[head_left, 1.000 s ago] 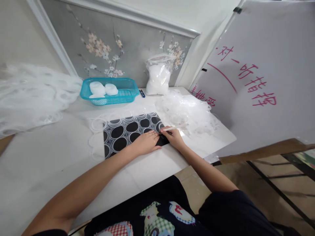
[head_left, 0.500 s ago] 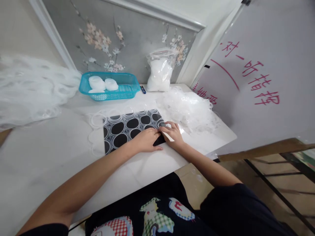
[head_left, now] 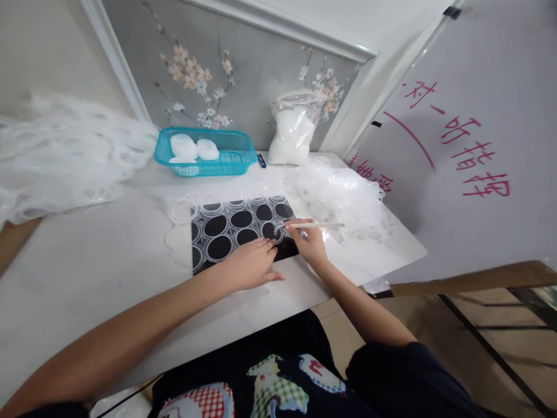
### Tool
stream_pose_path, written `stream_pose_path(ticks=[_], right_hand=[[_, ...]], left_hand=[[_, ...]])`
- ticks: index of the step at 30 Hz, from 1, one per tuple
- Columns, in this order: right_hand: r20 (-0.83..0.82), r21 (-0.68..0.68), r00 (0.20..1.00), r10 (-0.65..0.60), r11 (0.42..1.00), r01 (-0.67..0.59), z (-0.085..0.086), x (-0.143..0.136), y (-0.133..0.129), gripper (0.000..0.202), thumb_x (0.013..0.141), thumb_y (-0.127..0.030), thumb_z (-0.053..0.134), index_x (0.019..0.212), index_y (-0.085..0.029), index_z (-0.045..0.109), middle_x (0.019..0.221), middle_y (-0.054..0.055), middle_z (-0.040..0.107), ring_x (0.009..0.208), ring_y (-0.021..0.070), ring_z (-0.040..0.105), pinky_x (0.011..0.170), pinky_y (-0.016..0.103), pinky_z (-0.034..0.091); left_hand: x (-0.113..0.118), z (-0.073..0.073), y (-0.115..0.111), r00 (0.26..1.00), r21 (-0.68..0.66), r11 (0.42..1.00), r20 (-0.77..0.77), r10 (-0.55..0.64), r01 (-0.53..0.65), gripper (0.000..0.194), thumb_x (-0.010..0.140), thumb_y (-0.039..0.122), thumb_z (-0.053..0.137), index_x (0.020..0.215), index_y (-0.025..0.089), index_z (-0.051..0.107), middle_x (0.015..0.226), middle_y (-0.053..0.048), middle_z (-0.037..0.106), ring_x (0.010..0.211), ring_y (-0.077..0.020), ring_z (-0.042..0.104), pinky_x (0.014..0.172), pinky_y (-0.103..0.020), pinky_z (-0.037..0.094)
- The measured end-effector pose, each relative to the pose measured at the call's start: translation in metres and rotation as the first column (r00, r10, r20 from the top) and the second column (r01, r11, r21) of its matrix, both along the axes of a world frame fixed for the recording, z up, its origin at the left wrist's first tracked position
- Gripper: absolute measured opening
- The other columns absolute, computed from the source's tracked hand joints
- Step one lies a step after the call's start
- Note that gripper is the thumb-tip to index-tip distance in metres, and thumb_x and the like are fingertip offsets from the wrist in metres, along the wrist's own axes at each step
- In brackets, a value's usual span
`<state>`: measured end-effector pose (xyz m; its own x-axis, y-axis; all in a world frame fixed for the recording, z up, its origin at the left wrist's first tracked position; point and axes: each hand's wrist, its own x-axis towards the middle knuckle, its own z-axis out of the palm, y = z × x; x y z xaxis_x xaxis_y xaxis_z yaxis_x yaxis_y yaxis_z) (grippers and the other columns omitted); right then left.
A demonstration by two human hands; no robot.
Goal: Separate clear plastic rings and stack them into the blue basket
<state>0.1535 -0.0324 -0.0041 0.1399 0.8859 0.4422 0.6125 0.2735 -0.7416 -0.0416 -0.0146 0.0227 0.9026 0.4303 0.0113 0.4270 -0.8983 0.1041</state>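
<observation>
A black sheet (head_left: pixel 287 248) lies on the table under white lace-like material (head_left: pixel 232 233) made of joined rings. My left hand (head_left: pixel 255 261) rests flat on the near edge of the sheet, fingers stretched and thumb apart, holding nothing. Pinched in the fingers of my right hand (head_left: pixel 308 241) is a thin white stick (head_left: pixel 324 224), held nearly level above the sheet's right end. Something pale and thin shows by its left end, too blurred to name. The ringed material runs past the sheet's left edge onto the table.
A blue basket (head_left: pixel 235 169) with white rolls (head_left: pixel 183 146) stands at the back, beside small dark blue snips (head_left: pixel 261 161) and a clear bag of white stuff (head_left: pixel 293 133). White ringed material lies heaped at right (head_left: pixel 348 194) and left (head_left: pixel 56 157). A whiteboard (head_left: pixel 456 220) borders the right.
My right hand has lifted a little and turned, and the white stick now points right instead of lying across the hand. My left hand has slid slightly away from it. The view has shifted slightly.
</observation>
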Motion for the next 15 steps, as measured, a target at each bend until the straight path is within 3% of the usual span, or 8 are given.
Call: stream_pose_path(ticks=[3, 6, 15], right_hand=[[-0.069, -0.106, 0.994, 0.087, 0.99, -0.094, -0.013, -0.017, -0.005, 0.019, 0.086, -0.033, 0.061, 0.081, -0.022, 0.075, 0.087, 0.006, 0.076, 0.085, 0.0249, 0.069, 0.078, 0.038, 0.054], [-0.102, -0.15, 0.983, 0.15, 0.975, -0.165, -0.012, -0.018, -0.005, 0.018, 0.085, -0.032, 0.062, 0.08, -0.021, 0.075, 0.084, 0.006, 0.076, 0.081, 0.0237, 0.07, 0.073, 0.036, 0.055], [-0.058, -0.161, 0.989, 0.136, 0.976, -0.144, -0.014, -0.017, -0.009, 0.018, 0.086, -0.034, 0.062, 0.082, -0.022, 0.075, 0.087, 0.006, 0.076, 0.089, 0.024, 0.069, 0.081, 0.037, 0.054]], left_hand=[[-0.016, -0.012, -0.006, 1.0, 0.071, 0.997, 0.02, 0.018, -0.02, 0.068, 0.09, 0.059, 0.052, 0.126, 0.002, 0.059, 0.136, -0.024, 0.055, 0.129, -0.0313, 0.052, 0.108, -0.039, 0.039], [-0.022, -0.023, -0.004, 1.0, 0.106, 0.994, 0.009, -0.014, 0.013, 0.064, 0.092, 0.058, 0.049, 0.126, 0.005, 0.059, 0.132, -0.02, 0.059, 0.127, -0.029, 0.054, 0.108, -0.038, 0.038], [-0.019, -0.033, -0.005, 0.995, 0.109, 0.994, 0.096, -0.039, 0.028, 0.066, 0.091, 0.057, 0.051, 0.128, 0.002, 0.057, 0.134, -0.024, 0.057, 0.128, -0.0307, 0.052, 0.112, -0.04, 0.033]])
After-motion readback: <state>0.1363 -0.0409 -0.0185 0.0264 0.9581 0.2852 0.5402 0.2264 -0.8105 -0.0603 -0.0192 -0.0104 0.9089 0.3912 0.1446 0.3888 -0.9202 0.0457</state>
